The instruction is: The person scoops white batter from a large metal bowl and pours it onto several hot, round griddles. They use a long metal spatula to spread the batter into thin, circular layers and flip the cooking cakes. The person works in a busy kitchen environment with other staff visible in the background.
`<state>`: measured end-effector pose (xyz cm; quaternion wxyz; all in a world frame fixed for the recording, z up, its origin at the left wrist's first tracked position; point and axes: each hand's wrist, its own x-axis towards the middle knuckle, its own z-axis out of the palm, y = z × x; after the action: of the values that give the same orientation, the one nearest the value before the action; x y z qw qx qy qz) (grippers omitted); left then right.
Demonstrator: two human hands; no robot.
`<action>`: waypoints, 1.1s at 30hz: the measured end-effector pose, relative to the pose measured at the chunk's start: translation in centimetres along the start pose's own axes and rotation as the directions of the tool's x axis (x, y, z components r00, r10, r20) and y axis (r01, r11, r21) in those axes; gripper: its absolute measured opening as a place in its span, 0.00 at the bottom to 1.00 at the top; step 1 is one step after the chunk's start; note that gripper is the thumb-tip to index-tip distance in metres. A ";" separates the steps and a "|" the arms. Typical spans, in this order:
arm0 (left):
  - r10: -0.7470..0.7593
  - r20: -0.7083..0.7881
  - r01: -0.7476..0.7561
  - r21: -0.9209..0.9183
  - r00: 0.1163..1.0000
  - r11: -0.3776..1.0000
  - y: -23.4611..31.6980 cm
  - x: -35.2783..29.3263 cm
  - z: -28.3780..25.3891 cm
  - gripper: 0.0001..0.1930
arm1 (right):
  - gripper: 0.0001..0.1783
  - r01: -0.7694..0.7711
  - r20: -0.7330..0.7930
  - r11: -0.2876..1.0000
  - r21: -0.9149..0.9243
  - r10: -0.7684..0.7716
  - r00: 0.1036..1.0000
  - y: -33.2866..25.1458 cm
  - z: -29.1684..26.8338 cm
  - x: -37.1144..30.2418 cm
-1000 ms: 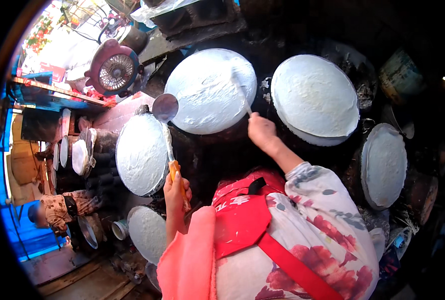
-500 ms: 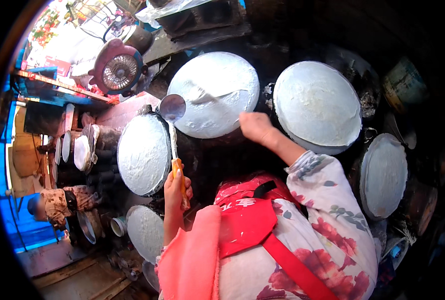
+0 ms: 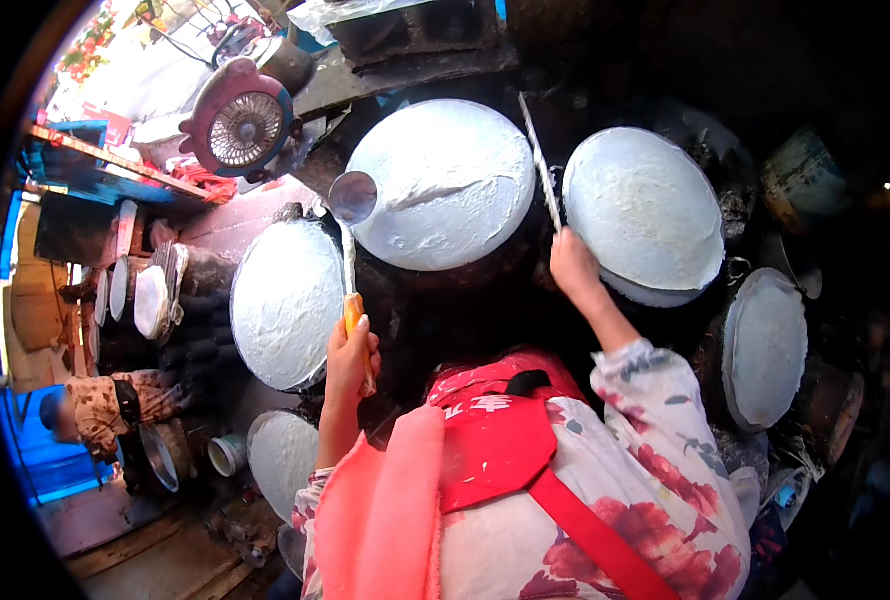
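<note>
My left hand [image 3: 350,360] is closed around the orange handle of a ladle [image 3: 353,198]. The ladle's round bowl overlaps the left rim of the middle round pan [image 3: 445,225], which is coated in a white layer with a ridge across it. In my right hand [image 3: 576,268] is a long thin stick [image 3: 538,150], pointing away from me. It stands in the dark gap between the middle pan and the right round pan [image 3: 645,210]. That one is white-coated too, as is the left round pan [image 3: 287,310] beside the ladle's handle.
Another white-topped pan [image 3: 765,350] stands at far right, and one more [image 3: 283,465] at lower left. A pink fan [image 3: 245,128] is at upper left. A person [image 3: 130,405] in camouflage is at the far left, near a small pot [image 3: 229,456]. A bucket [image 3: 805,178] sits upper right.
My right hand has moved right, away from the middle pan's near edge, and the stick now shows raised off that pan. My left hand keeps the ladle in nearly the same place.
</note>
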<state>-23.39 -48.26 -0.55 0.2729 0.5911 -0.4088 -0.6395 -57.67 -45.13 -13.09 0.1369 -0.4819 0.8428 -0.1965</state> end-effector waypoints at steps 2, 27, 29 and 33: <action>0.002 0.001 -0.002 0.023 1.000 1.000 0.2 0.7 -0.3 0.12 | 0.11 0.012 0.070 0.999 -0.041 -0.009 0.997 -1.6 0.7 -3.9; 0.071 0.385 0.202 -0.622 0.920 0.756 1.7 0.8 -7.3 0.19 | 0.11 0.450 -0.132 0.804 0.388 -0.435 0.891 -20.6 2.2 -8.1; -0.042 0.442 0.360 -0.667 0.896 0.652 2.5 4.0 -7.6 0.20 | 0.10 0.554 -0.215 0.795 0.245 -0.513 0.831 -20.1 1.5 -6.8; 0.139 0.573 0.425 -0.728 0.807 0.537 3.3 3.0 -8.3 0.21 | 0.12 0.264 -0.200 0.954 0.144 -0.233 0.952 -13.7 -0.7 -0.8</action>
<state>-16.13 -54.16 0.93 0.3274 0.2032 -0.0645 -0.9205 -47.16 -50.54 -6.12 0.0744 -0.5513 0.7644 -0.3258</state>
